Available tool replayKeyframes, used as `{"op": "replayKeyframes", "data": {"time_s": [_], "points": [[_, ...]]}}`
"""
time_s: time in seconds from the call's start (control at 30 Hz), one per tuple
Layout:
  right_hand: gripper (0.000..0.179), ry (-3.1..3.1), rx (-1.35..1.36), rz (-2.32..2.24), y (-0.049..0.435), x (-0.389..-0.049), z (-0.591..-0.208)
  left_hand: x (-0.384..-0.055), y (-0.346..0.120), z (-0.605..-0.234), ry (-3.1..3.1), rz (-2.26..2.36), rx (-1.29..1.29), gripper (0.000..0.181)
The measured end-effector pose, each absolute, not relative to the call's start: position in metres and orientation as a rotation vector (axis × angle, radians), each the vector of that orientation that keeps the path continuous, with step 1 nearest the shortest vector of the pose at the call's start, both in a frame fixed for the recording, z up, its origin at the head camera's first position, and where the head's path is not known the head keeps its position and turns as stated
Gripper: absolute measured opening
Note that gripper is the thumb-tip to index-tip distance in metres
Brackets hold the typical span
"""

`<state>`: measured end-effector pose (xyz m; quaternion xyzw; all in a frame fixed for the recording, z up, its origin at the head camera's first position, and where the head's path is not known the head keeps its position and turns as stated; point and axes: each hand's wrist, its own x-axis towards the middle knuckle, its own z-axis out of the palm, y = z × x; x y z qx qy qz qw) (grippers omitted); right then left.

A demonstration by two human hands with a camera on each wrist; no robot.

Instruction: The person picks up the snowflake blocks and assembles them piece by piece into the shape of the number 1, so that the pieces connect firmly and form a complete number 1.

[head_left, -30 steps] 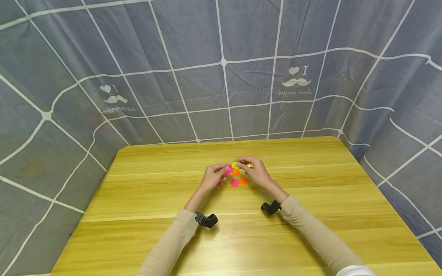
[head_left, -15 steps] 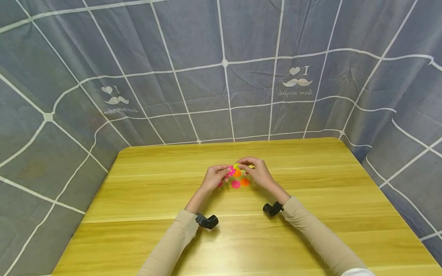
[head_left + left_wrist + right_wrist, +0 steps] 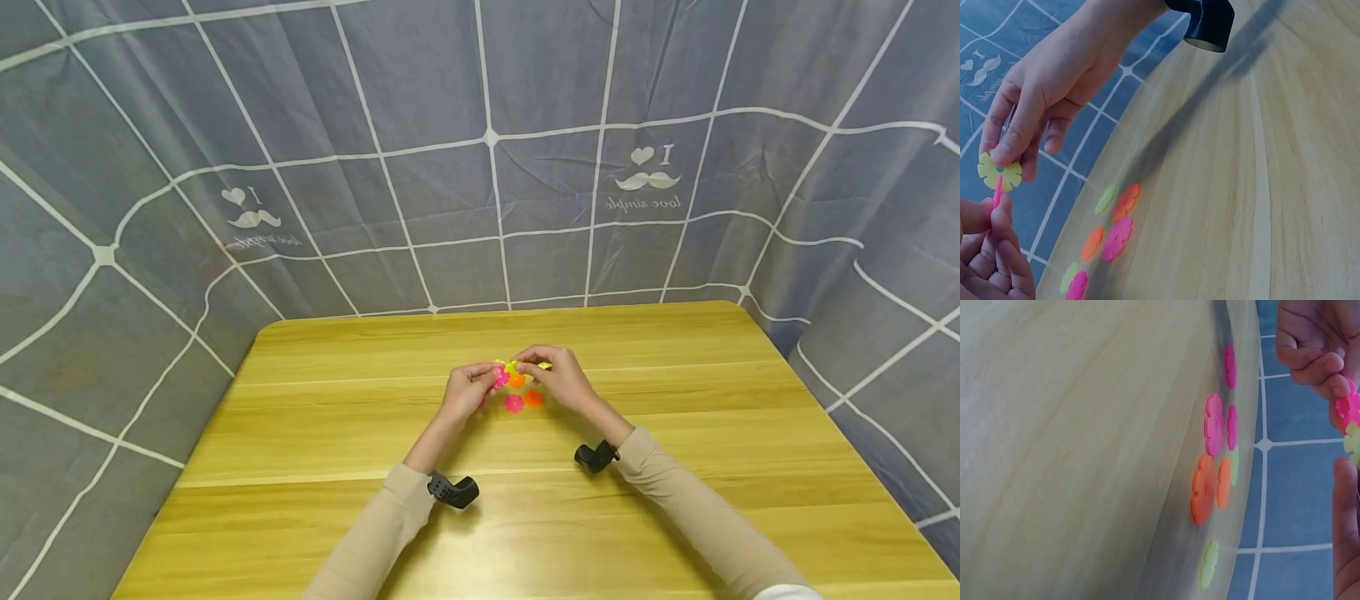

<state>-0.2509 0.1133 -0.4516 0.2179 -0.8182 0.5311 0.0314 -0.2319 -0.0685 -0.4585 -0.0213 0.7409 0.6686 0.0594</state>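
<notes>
Both hands meet above the far middle of the table. My left hand (image 3: 465, 390) pinches a pink flower-shaped disc (image 3: 1348, 406) with notches round its edge. A matching yellow disc (image 3: 1000, 170), with a small hole in its middle, is pinched between the thumb and fingers of my right hand (image 3: 562, 377). In the left wrist view the pink disc appears edge-on, its top overlapping the lower rim of the yellow one, the two roughly crosswise. Seen from the right wrist, they meet edge to edge.
Several loose notched discs lie on the wooden table (image 3: 360, 425) under the hands, among them a pink disc (image 3: 1117, 239), an orange disc (image 3: 1203, 490) and a yellow disc (image 3: 1209, 564). A grey checked curtain (image 3: 420, 200) hangs behind and beside the table.
The yellow disc has turned slightly in my right hand, showing more of its face again. Both hands stay close together, and the discs on the table keep their places.
</notes>
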Motion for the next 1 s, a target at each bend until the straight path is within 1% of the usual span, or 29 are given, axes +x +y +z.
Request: {"op": "replayKeyframes", "data": {"time_s": [0.13,0.5,0.77,1.0], "points": [[0.014,-2.539,0.684,1.600,0.1155,-0.2510,-0.4519,-0.2304,-0.0665,-0.4586,2.228,2.036,-0.060,0.029],[0.012,-2.564,0.710,1.563,0.1169,-0.2513,-0.4565,-0.2297,-0.0620,-0.4600,2.275,2.009,-0.096,0.022],[0.010,-2.571,0.723,1.474,0.1150,-0.2494,-0.4602,-0.2279,-0.0594,-0.4630,2.254,2.013,-0.119,0.025],[0.011,-2.570,0.740,1.458,0.1185,-0.2511,-0.4605,-0.2296,-0.0596,-0.4624,2.241,2.010,-0.114,0.024]]}}
